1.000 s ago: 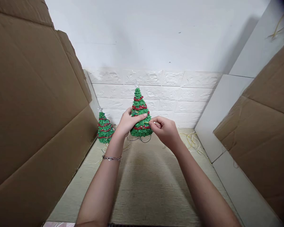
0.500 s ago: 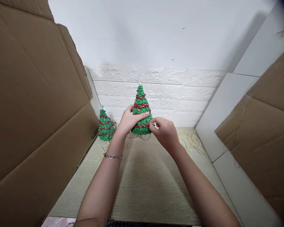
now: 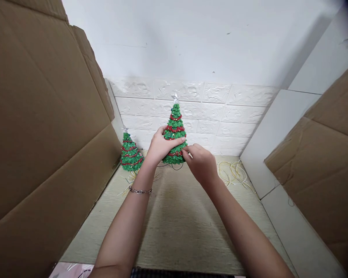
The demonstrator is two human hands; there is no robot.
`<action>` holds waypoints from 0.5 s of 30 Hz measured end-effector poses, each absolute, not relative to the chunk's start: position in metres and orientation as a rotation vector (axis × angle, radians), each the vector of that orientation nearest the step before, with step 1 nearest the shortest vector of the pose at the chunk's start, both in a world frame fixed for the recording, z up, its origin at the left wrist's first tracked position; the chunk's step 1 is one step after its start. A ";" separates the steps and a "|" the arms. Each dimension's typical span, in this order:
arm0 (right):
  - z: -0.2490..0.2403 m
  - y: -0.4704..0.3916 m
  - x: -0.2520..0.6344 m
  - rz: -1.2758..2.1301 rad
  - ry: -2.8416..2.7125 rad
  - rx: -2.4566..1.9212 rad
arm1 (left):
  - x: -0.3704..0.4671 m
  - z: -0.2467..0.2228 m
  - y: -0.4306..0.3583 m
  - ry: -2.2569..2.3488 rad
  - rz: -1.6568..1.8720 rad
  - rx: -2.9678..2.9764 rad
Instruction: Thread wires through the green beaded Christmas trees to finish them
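Head view: two bare hands are at a green tree [image 3: 176, 122] near the middle, in front of white bricks [image 3: 197, 112]
Tree: it is in the left hand [image 3: 159, 147], with the back part of the table [image 3: 188, 220] below it; it stands nearly straight up, and I cannot tell if its bottom touches the table
Bands: red ribbon [image 3: 175, 129] goes round the tree in rows, with shiny bits on the green
Top: a clear, shiny star [image 3: 175, 98] sits on the tip
Left hand: its fingers are clamped on the tree, the thumb across the front and the other fingers round the side and back
Wrist: a chain bracelet [image 3: 140, 190] hangs on the left arm
Right hand [image 3: 202, 161]: thumb and first finger are pinched together, right at the low right side of the tree; what is between the tips is too small to tell
Under the tree: a thin black wire [image 3: 177, 168] makes a loop
Other tree [image 3: 131, 155]: it is to the left, near the card wall [image 3: 52, 135], green with red rows too, and the left arm is just beside it
Strings: pale yellow loops [image 3: 234, 172] lie at the back right of the table
Right side: more brown card [image 3: 321, 154] leans there
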State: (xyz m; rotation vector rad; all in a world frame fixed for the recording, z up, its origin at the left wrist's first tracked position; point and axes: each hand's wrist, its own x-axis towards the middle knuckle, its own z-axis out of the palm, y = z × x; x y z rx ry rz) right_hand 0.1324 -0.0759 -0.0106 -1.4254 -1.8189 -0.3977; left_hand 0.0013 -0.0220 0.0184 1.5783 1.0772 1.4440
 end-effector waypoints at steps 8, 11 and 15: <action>-0.014 -0.072 0.132 -0.423 -1.898 -1.333 | 0.000 0.014 -0.017 1.071 1.471 1.559; -0.015 -0.071 0.131 -0.426 -1.878 -1.330 | 0.000 0.014 -0.017 1.074 1.465 1.564; -0.017 -0.070 0.132 -0.441 -1.866 -1.335 | 0.000 0.015 -0.018 1.089 1.459 1.568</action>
